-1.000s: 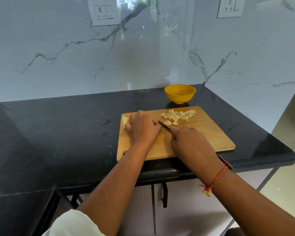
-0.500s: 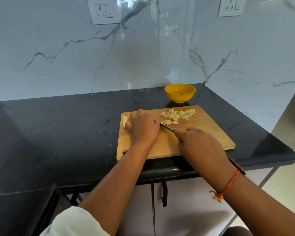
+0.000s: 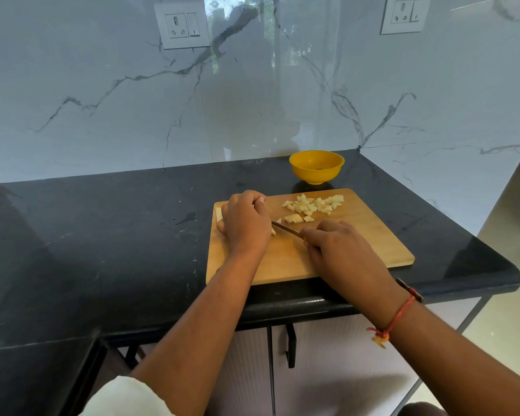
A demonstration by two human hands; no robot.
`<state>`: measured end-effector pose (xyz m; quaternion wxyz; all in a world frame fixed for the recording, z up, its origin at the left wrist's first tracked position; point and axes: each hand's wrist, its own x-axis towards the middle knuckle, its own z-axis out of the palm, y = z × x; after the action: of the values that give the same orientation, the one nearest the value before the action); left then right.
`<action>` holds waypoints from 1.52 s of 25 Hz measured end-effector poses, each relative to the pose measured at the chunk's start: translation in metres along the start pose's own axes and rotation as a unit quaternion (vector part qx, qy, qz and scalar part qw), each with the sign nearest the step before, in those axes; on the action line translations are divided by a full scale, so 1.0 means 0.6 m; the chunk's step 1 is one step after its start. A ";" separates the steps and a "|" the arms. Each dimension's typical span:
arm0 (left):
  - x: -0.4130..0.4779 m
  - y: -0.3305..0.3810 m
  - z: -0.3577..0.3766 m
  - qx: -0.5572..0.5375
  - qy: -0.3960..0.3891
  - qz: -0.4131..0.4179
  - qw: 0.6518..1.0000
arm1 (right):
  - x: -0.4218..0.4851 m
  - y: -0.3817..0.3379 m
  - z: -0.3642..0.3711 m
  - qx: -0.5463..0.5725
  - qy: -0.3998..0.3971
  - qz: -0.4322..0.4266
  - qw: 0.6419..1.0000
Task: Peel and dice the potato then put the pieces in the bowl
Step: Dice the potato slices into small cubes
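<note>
Potato [image 3: 219, 214], peeled and pale, pinned at the left end of the wooden cutting board [image 3: 373, 244] under the left hand [image 3: 245, 223], fingers curled down over it, only a strip showing at the outer side. Knife [image 3: 285, 230] gripped in the right hand [image 3: 339, 250], handle hidden inside the closed fingers, blade slanting in to the potato's cut end by the left knuckles. Diced pieces [image 3: 312, 205] heaped toward the board's far edge, yellow bowl [image 3: 305, 174] just behind on the black countertop [image 3: 102, 235].
</note>
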<state>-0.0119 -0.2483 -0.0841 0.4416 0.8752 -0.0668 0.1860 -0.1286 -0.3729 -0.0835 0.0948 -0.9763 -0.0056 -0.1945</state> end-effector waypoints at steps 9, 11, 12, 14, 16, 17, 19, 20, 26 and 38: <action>0.007 -0.006 0.007 -0.011 0.005 -0.006 1.000 | 0.024 0.068 0.010 -0.039 0.016 0.030 0.999; 0.007 -0.007 0.007 -0.010 0.002 -0.007 1.000 | 0.029 0.078 0.010 -0.048 0.019 0.041 0.998; 0.007 -0.008 0.007 -0.009 0.002 -0.007 1.000 | 0.032 0.083 0.010 -0.051 0.017 0.048 0.997; 0.008 -0.008 0.008 -0.009 0.003 -0.007 1.000 | 0.037 0.091 0.007 -0.053 0.018 0.057 0.997; 0.009 -0.009 0.008 -0.010 0.004 -0.006 1.000 | 0.042 0.095 0.006 -0.048 0.026 0.065 0.996; 0.009 -0.010 0.008 -0.012 0.006 -0.006 1.000 | 0.043 0.096 0.007 -0.048 0.024 0.068 0.996; 0.009 -0.010 0.009 -0.019 0.013 -0.005 1.000 | 0.045 0.094 0.008 -0.046 0.020 0.078 0.996; 0.010 -0.010 0.009 -0.024 0.015 -0.004 1.000 | 0.046 0.091 0.008 -0.035 0.032 0.085 0.995; 0.013 -0.015 0.003 -0.072 0.019 -0.002 0.997 | 0.037 0.039 0.014 0.079 0.062 0.089 0.991; 0.063 0.018 -0.082 0.349 -0.344 0.213 0.845 | 0.029 0.040 0.030 0.068 0.083 0.100 0.989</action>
<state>0.0070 -0.2135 -0.0350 0.0049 0.9435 -0.3303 -0.0267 -0.1047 -0.3937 -0.0979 0.1801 -0.9436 0.0865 -0.2639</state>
